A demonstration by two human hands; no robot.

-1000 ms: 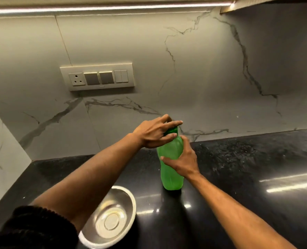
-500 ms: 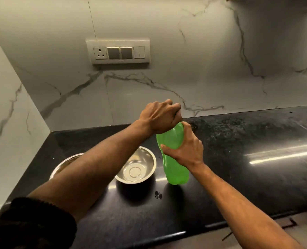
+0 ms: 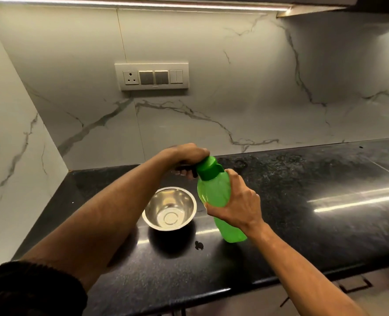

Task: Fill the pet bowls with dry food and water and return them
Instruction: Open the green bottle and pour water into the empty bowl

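A green plastic water bottle [image 3: 212, 193] leans to the left just above the black countertop [image 3: 314, 238]. My right hand [image 3: 240, 207] grips its body from the right. My left hand [image 3: 187, 155] curls its fingers round the left side of the darker green cap [image 3: 208, 168], which sits on the bottle's neck. A shiny steel pet bowl [image 3: 158, 202] stands on the counter below the cap, left of the bottle, with nothing in it. My left forearm crosses in front of the counter's left part and hides what lies there.
A marble wall with a socket-and-switch panel [image 3: 152, 76] rises behind the counter, and a side wall closes the left corner. A small dark speck [image 3: 198, 245] lies in front of the bowl. The counter's front edge runs along the bottom, with drawer fronts [image 3: 353, 285] below.
The bottle has tilted further left and shifted right, so its cap shows. My left hand slid from the cap's top to its left side. A second bowl seen earlier is hidden now.
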